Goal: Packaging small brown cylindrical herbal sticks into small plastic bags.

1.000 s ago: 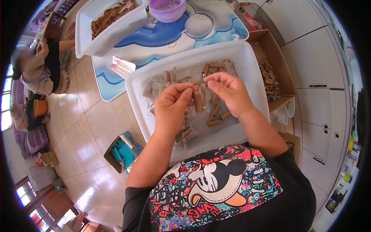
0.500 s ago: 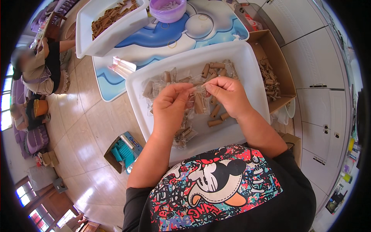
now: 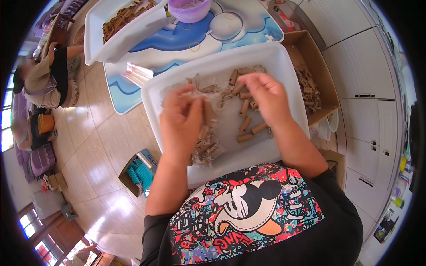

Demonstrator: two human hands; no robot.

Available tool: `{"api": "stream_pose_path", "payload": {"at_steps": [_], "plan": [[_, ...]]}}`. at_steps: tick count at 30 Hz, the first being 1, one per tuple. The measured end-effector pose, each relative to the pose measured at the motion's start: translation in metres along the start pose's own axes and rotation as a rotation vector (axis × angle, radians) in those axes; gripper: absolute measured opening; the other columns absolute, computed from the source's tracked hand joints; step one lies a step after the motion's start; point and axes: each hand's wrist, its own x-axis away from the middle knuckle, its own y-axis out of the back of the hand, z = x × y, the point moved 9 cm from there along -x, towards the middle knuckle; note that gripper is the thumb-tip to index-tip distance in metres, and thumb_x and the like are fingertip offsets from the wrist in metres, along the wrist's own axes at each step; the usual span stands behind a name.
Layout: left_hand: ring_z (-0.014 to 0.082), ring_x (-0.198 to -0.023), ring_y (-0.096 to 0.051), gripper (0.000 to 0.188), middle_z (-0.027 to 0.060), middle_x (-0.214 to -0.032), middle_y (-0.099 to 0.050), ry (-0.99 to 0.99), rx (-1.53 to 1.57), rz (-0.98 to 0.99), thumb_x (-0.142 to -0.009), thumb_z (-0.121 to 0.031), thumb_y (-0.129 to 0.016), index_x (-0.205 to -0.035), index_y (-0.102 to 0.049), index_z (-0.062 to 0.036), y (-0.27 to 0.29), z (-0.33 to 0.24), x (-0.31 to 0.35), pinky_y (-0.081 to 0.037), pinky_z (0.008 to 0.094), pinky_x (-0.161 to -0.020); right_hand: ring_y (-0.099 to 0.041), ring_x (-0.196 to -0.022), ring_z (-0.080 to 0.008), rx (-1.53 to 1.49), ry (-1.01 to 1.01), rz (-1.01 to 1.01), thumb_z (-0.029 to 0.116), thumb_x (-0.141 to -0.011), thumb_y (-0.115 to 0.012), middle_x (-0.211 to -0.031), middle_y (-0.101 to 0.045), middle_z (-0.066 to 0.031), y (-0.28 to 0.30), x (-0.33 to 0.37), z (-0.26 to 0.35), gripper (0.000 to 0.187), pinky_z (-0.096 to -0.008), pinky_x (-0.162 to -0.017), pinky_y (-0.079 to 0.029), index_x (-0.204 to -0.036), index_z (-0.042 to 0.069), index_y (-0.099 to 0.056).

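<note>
Over the left part of a white plastic tub (image 3: 288, 62), my left hand (image 3: 179, 122) is smeared by motion. A clear plastic bag with a brown piece inside (image 3: 207, 111) hangs blurred at its thumb, seemingly held. My right hand (image 3: 270, 99) hovers over loose brown cylinders (image 3: 244, 107) in the tub's right part. Its bent, blurred fingertips come close to one cylinder, and I cannot tell whether they touch it. Several bagged brown pieces (image 3: 207, 153) are heaped below and beside my left hand.
Beyond the tub lies a blue-and-white patterned tabletop (image 3: 120, 91) with a white bin (image 3: 128, 46) of brown pieces and a purple bowl (image 3: 190, 12). A cardboard box (image 3: 321, 80) of cylinders stands right. A box of teal items (image 3: 141, 174) sits lower left. Two other people are at far left.
My hands have parted from the bag they both pinched. The left has moved left with the bag apparently at its thumb; the right has risen slightly, its fingers over the loose cylinders.
</note>
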Motion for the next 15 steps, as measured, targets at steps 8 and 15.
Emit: {"api": "stream_pose_path", "payload": {"at_steps": [8, 15], "plan": [[0.0283, -0.081, -0.058, 0.013, 0.0103, -0.088, -0.062, -0.519, -0.609, 0.211, -0.074, -0.007, -0.06, -0.087, -0.062, -0.0069, -0.055, -0.063, 0.01, -0.047, 0.0348, -0.069, -0.03, -0.05, -0.0031, -0.47, 0.164, -0.403, 0.019, -0.092, -0.046, -0.06, -0.039, 0.0047, 0.07, 0.003, 0.019, 0.023, -0.0161, -0.043, -0.023, -0.1, 0.0, -0.056], [0.0245, -0.08, -0.059, 0.016, 0.0091, -0.081, -0.059, -0.409, -0.849, 0.673, -0.076, -0.025, -0.058, -0.081, -0.059, -0.0092, -0.171, 0.021, 0.049, -0.049, 0.0372, -0.064, -0.033, -0.05, -0.004, -0.487, 0.238, -0.452, 0.017, -0.092, -0.045, -0.061, -0.043, 0.0018, 0.089, 0.009, 0.031, 0.022, -0.0169, -0.043, -0.026, -0.1, -0.001, -0.056]]}}
